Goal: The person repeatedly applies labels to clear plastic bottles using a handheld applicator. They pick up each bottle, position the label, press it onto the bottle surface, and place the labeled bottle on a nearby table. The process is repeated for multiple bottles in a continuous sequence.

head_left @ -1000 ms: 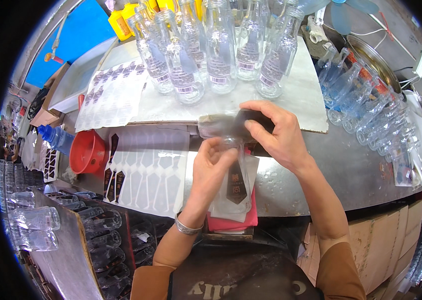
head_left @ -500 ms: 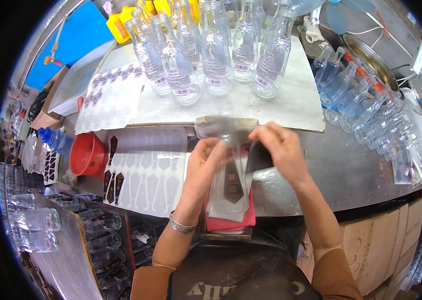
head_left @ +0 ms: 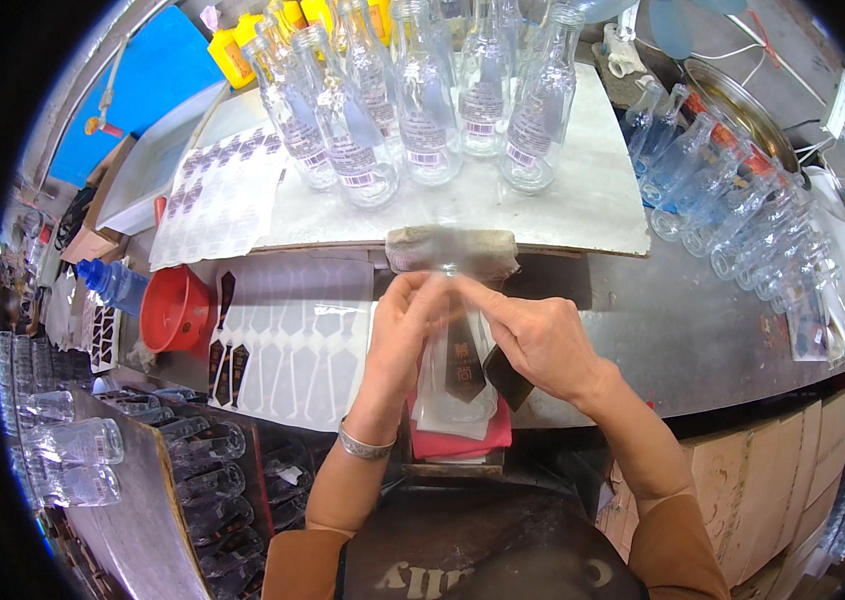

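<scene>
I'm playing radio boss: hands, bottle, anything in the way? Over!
Left hand, right hand at bottle's neck. Bottle lying, dark label up. Pale roll at neck end, not blocking hands.

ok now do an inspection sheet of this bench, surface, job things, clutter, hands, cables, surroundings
Surface: grey metal bench, white board at its back
Job's things: clear bottle lying over a pink cloth, black label facing up; label sheet to its left
Clutter: red cup beside a blue-capped bottle
Hands: left hand and right hand meet near the bottle's neck; dark flat piece below the right, grip unclear
Cables: pale cables, right rear
Surroundings: standing bottles on the board; cardboard boxes lower right
</scene>
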Demonstrator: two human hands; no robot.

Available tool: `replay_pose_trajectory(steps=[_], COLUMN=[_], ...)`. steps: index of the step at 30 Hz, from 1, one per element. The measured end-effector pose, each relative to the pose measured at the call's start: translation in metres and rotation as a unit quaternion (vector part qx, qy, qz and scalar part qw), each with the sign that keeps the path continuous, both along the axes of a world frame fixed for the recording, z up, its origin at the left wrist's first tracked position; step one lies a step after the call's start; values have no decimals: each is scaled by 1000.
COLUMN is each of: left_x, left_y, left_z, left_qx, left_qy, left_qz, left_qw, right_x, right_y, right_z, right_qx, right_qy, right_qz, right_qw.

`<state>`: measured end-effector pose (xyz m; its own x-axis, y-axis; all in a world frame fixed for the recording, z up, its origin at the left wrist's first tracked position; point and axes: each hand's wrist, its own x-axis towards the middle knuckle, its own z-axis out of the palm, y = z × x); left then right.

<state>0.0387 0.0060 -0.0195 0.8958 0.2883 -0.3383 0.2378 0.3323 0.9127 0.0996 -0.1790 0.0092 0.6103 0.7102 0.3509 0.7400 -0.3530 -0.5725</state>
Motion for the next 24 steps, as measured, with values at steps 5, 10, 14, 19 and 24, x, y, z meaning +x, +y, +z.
replay_pose_trajectory(steps=[5,10,14,19,24], left_x=[1,-6,-41,-69,-72], left_y=[-6,-1,-2,-9,-6], left_z=[0,0,3,1,-1], left_qx=[-2,-14,68,263,249], left_qy=[-27,-19,-73,-122,-112], left_qz=[13,20,6,-64,-98], left_qw=[1000,1000,995,955,957], right_x=[-3,8,20,14,30], right_y=[-2,-10,-23,12,29], right_z=[8,-14,-6,32,46], right_qx=[-48,169,283,115,113], right_qy=[63,295,478,109,-26], right_qz=[-4,-70,-105,8,23], right_qw=[997,938,825,987,993])
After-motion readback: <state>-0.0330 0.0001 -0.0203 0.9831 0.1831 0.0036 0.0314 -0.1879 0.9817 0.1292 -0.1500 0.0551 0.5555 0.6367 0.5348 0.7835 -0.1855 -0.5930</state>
